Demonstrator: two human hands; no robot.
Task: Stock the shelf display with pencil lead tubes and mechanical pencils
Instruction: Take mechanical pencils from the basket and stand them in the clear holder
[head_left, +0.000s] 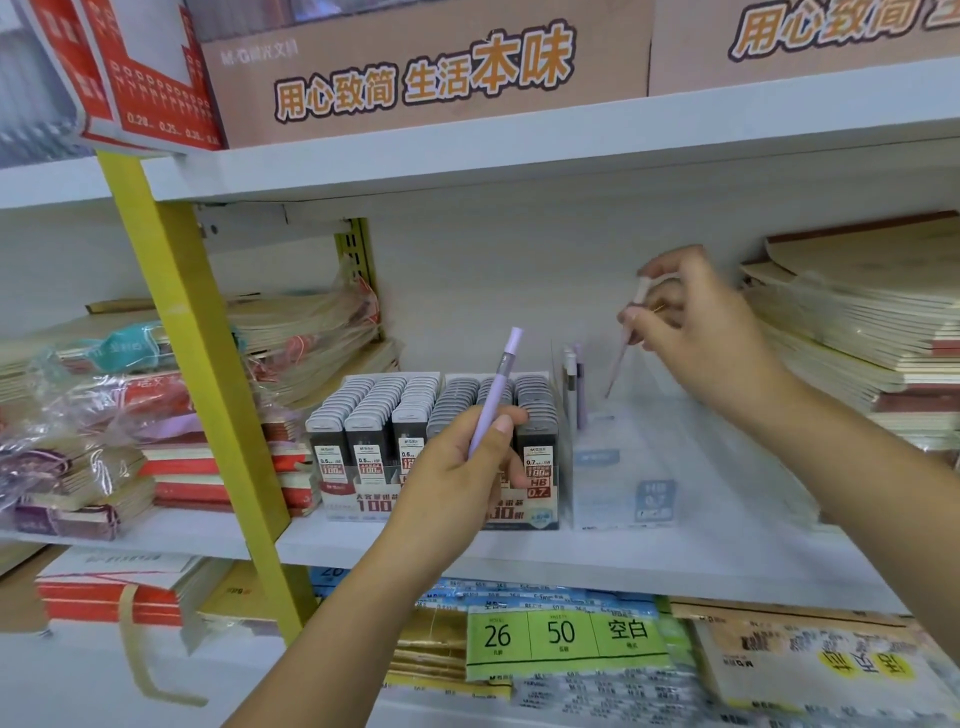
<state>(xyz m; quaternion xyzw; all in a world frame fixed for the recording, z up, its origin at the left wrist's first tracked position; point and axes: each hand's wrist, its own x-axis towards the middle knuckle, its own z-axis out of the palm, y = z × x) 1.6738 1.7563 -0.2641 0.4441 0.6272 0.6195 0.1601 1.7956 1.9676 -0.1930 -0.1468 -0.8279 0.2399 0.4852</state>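
Observation:
My left hand (457, 467) grips a lilac mechanical pencil (500, 379) upright in front of the lead-tube display box (363, 501). That box holds several rows of black and grey pencil lead tubes (384, 410). My right hand (701, 332) pinches a pale pink mechanical pencil (623, 348), tip down, above a clear plastic pencil display (649, 483) to the right of the tubes. A few pencils (575, 387) stand at the display's back left corner.
Bundled notebooks (852, 332) are stacked at the right of the white shelf (519, 551), and wrapped notebook packs (130, 415) at the left behind a yellow upright (208, 374). Cardboard cartons (426, 67) sit on the shelf above. Paper packs (561, 639) lie below.

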